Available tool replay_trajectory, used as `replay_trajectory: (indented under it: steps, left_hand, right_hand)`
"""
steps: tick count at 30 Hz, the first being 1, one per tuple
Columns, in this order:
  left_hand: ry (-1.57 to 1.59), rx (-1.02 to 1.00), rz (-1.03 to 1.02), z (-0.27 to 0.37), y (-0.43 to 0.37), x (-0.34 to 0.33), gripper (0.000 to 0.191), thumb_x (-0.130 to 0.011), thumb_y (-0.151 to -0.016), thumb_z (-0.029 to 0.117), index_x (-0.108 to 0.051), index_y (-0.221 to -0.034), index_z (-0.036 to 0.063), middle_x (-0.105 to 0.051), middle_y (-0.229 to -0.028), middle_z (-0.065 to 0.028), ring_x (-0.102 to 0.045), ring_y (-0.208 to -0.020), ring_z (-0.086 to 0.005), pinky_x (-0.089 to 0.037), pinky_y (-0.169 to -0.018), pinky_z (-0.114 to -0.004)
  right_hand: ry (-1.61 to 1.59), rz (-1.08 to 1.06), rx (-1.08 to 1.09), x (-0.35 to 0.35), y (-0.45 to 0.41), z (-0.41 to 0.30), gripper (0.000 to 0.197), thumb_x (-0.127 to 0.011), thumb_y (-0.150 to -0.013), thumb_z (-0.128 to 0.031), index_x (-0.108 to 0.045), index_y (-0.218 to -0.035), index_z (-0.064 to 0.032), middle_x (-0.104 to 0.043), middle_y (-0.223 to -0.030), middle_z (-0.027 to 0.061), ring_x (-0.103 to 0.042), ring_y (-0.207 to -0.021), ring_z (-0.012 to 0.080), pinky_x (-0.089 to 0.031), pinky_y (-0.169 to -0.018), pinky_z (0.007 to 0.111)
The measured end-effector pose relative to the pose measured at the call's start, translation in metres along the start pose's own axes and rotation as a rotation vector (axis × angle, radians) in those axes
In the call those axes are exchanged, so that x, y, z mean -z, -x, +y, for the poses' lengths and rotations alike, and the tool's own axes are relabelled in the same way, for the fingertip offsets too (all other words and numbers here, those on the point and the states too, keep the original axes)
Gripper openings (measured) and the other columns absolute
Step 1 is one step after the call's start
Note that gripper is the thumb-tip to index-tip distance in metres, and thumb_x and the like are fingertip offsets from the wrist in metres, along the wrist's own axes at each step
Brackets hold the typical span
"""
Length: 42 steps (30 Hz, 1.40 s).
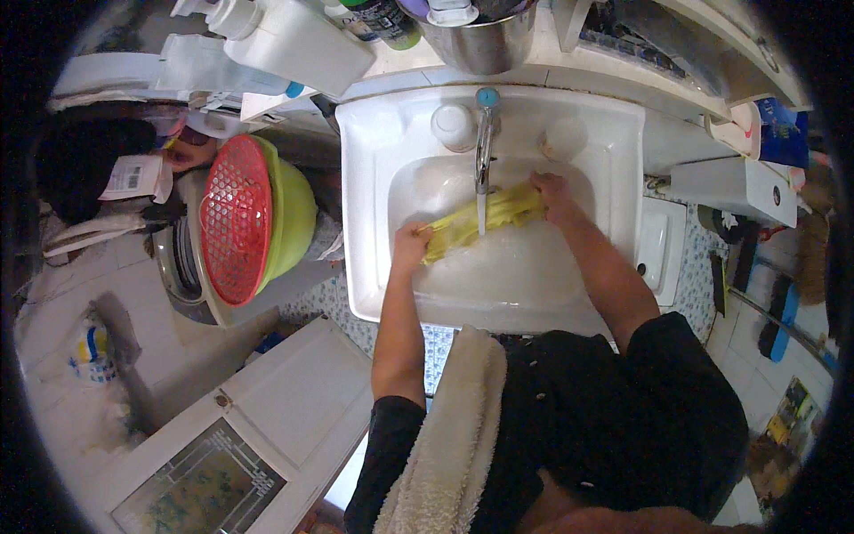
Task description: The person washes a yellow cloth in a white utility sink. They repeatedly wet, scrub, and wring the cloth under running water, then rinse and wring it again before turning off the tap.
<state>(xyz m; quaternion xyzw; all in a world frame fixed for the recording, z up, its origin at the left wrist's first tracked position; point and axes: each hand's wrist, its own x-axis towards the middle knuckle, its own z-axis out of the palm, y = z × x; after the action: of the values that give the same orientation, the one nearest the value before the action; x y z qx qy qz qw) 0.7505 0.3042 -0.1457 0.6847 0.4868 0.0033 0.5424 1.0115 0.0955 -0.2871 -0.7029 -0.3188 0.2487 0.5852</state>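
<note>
A wet yellow cloth (454, 230) is stretched slantwise across the basin of a white washbasin (507, 280). My left hand (411, 244) grips its lower left end, and my right hand (551, 193) grips the upper right end. Between them a stream of water (481, 213) runs from the chrome faucet (485, 133) onto the cloth. The faucet has a blue-topped handle. Behind it, on the basin's back ledge, stands a round white container (454, 127). Whether the cloth is a garment or a rag I cannot tell.
At the left, a red perforated basket (235, 220) leans in a lime-green basin (293, 220). A metal pot (484, 43) and a white pump bottle (300, 47) stand on the shelf behind the sink. A cream towel (460, 414) hangs over my front. A white door (293, 394) is at lower left.
</note>
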Motion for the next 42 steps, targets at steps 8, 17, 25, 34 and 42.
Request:
replay_trajectory:
  steps: [8,17,25,34,42]
  left_hand:
    - [0.439,0.069,0.026,0.035,0.003,-0.020,0.029,-0.055,-0.087,0.024,-0.064,-0.088,-0.0031,-0.062,-0.078,-0.0055,-0.055,-0.069,-0.0127,-0.044,-0.064,-0.026]
    - [0.062,0.024,-0.297,0.053,0.004,-0.029,0.035,-0.057,-0.085,0.030,-0.064,-0.089,-0.0041,-0.062,-0.080,-0.0061,-0.055,-0.073,-0.0130,-0.044,-0.066,-0.025]
    - [0.767,0.642,-0.289,0.048,0.001,-0.072,0.042,-0.051,-0.087,0.035,-0.051,-0.114,0.0030,-0.058,-0.101,-0.0129,-0.058,-0.085,-0.0201,-0.050,-0.074,-0.036]
    - [1.485,0.347,-0.283,0.038,0.024,-0.100,0.038,-0.043,-0.091,0.034,-0.049,-0.116,0.0061,-0.058,-0.097,-0.0111,-0.059,-0.083,-0.0251,-0.051,-0.072,-0.039]
    - [1.135,0.353,-0.101,0.008,0.001,-0.126,0.031,-0.038,-0.092,0.025,-0.054,-0.111,0.0064,-0.059,-0.098,-0.0118,-0.059,-0.088,-0.0239,-0.051,-0.068,-0.037]
  right_hand:
    - [-0.362,-0.301,-0.526,-0.058,0.002,-0.058,0.037,-0.057,-0.082,-0.036,-0.054,-0.104,-0.0067,-0.055,-0.096,0.0085,-0.055,-0.080,0.0214,-0.047,-0.071,0.037]
    - [0.250,-0.789,-0.155,-0.057,-0.014,-0.131,0.029,-0.065,-0.075,-0.031,-0.058,-0.082,-0.0029,-0.055,-0.068,0.0041,-0.051,-0.056,0.0155,-0.043,-0.053,0.031]
    - [-0.490,-0.280,-0.532,-0.085,0.013,-0.036,0.026,-0.061,-0.080,-0.027,-0.056,-0.092,-0.0044,-0.058,-0.081,0.0048,-0.057,-0.070,0.0166,-0.049,-0.060,0.031]
    - [0.556,-0.490,-0.256,-0.104,0.052,-0.247,0.028,-0.053,-0.082,-0.038,-0.061,-0.091,-0.0118,-0.062,-0.090,0.0139,-0.059,-0.086,0.0299,-0.048,-0.072,0.040]
    - [0.847,-0.084,-0.060,-0.102,0.023,-0.127,0.029,-0.050,-0.081,-0.035,-0.057,-0.094,-0.0101,-0.060,-0.082,0.0128,-0.060,-0.080,0.0294,-0.048,-0.068,0.043]
